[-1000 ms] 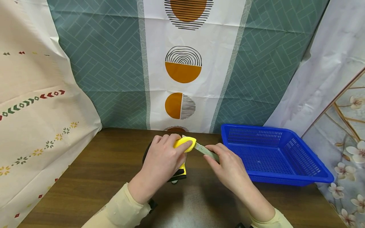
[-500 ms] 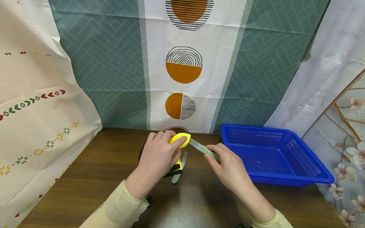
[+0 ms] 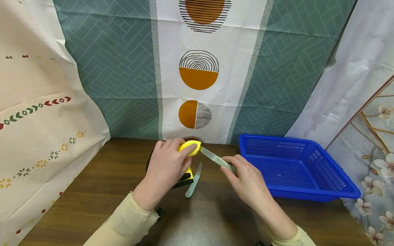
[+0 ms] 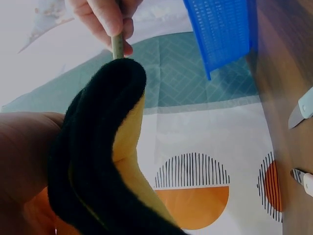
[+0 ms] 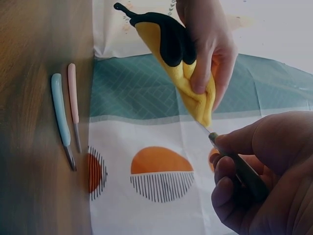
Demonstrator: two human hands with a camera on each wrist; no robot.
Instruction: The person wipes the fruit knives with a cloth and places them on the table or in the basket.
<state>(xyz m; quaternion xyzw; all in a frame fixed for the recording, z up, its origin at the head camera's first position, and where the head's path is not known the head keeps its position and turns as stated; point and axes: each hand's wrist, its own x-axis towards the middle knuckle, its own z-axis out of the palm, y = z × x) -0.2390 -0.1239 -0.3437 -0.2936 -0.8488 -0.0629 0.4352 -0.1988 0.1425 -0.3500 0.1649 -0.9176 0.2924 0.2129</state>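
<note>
My left hand (image 3: 166,165) pinches a folded yellow and black cloth (image 3: 192,145) over the table. The cloth closes around the tip end of a knife (image 3: 226,164), and most of its blade shows bare. My right hand (image 3: 247,176) grips that knife by its green handle, blade pointing up and left. In the left wrist view, the cloth's black edging (image 4: 98,132) fills the middle and hides the blade. A second knife with a pale blue-green handle (image 3: 191,187) lies on the table below the hands. Beside it, a pink-handled knife (image 5: 73,93) shows in the right wrist view.
A blue perforated plastic basket (image 3: 311,193) stands at the right of the wooden table (image 3: 92,191). Patterned curtains (image 3: 123,68) hang behind and along both sides, close to the table's edges.
My left hand has drawn the cloth leftward along the blade toward its tip, uncovering more of the metal. The knife lying on the table has come into fuller view. My right hand stays put.
</note>
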